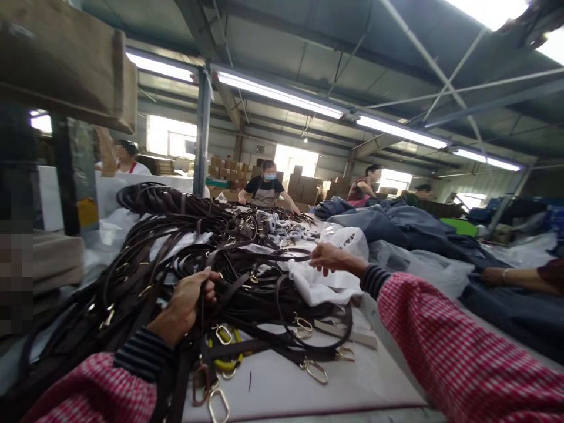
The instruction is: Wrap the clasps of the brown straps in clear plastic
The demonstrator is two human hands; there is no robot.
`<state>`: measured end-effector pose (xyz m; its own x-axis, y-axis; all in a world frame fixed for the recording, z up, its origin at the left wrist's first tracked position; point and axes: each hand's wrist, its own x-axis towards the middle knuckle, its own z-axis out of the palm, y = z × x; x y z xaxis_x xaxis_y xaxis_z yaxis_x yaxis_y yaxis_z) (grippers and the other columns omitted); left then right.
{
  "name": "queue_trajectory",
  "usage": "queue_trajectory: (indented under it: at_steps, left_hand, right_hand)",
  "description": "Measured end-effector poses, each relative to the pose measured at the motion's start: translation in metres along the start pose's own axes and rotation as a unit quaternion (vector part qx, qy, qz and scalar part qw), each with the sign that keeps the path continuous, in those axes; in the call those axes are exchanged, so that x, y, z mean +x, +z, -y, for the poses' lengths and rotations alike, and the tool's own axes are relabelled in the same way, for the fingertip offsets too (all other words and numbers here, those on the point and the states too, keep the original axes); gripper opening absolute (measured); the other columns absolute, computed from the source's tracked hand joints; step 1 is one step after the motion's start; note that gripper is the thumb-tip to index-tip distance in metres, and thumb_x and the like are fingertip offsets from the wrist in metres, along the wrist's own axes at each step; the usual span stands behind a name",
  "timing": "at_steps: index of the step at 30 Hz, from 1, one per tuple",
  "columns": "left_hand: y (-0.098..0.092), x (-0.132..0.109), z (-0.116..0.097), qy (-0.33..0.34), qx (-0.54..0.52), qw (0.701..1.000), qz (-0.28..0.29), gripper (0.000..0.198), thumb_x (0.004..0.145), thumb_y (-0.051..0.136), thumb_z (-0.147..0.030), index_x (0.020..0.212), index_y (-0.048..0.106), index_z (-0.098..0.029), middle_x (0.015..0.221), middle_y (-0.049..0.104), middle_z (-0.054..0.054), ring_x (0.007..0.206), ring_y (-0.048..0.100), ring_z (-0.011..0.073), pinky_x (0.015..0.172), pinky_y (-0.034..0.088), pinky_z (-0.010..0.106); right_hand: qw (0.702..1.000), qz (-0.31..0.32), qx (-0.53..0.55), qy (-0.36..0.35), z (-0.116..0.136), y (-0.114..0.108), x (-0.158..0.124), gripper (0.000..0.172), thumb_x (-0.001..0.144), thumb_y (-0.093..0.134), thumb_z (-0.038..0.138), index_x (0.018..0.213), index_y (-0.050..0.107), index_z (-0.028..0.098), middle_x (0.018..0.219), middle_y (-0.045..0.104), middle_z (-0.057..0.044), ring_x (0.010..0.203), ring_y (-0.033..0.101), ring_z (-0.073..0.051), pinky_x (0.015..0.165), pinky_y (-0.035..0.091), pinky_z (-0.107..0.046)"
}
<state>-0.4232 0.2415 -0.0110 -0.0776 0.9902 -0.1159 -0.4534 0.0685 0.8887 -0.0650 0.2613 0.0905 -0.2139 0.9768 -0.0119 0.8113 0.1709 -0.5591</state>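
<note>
My left hand [187,299] is closed around a dark brown strap [253,257] at the near side of the heap. That strap loops across to my right hand [332,258], whose fingers are pinched at its far end. Beneath both hands lies a tangled pile of dark brown straps [247,299] with gold metal fittings. An oval gold clasp [316,371] rests on the white tabletop [282,393], and another gold clasp [219,405] hangs below my left hand. Between them sits a yellow curved object [231,363], partly covered by straps.
White plastic wrapping [326,282] lies under my right hand. Dark blue fabric [396,226] is heaped at the right, where another person's arm [524,277] reaches in. Across the table a masked person [267,188] handles straps. Grey-white rings [277,226] lie mid-table.
</note>
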Motion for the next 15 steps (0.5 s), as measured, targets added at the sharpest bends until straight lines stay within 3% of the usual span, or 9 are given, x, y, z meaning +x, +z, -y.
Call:
queue_trajectory:
  at_steps: [4, 9, 15]
  left_hand:
    - [-0.01, 0.005, 0.012, 0.006, 0.016, 1.0, 0.0, 0.015, 0.08, 0.068, -0.023, 0.074, 0.065, -0.01, 0.047, 0.044, -0.007, 0.038, 0.04, 0.0069, 0.04, 0.038, 0.017]
    - [-0.011, 0.004, 0.01, 0.026, 0.02, 0.999, 0.0, 0.018, 0.074, 0.072, -0.028, 0.075, 0.065, -0.011, 0.047, 0.043, -0.008, 0.04, 0.039, 0.0064, 0.042, 0.039, 0.018]
    - [-0.014, 0.008, 0.011, 0.039, 0.034, 0.999, -0.007, 0.022, 0.072, 0.073, -0.032, 0.074, 0.064, -0.012, 0.047, 0.041, -0.009, 0.04, 0.038, 0.0066, 0.041, 0.037, 0.018]
  right_hand:
    - [0.996, -0.054, 0.063, 0.024, -0.042, 0.048, -0.024, 0.023, 0.072, 0.08, 0.032, 0.063, 0.067, 0.015, 0.05, 0.061, -0.001, 0.043, 0.056, -0.013, 0.041, 0.037, -0.021]
    - [0.982, -0.112, 0.146, 0.031, -0.048, 0.1, -0.018, 0.019, 0.071, 0.077, 0.029, 0.064, 0.063, 0.018, 0.052, 0.061, 0.0, 0.048, 0.057, -0.015, 0.047, 0.043, -0.025]
    - [0.974, -0.15, 0.168, 0.01, -0.049, 0.11, -0.018, 0.021, 0.081, 0.07, 0.031, 0.064, 0.062, 0.022, 0.059, 0.064, -0.002, 0.052, 0.057, -0.017, 0.054, 0.044, -0.03]
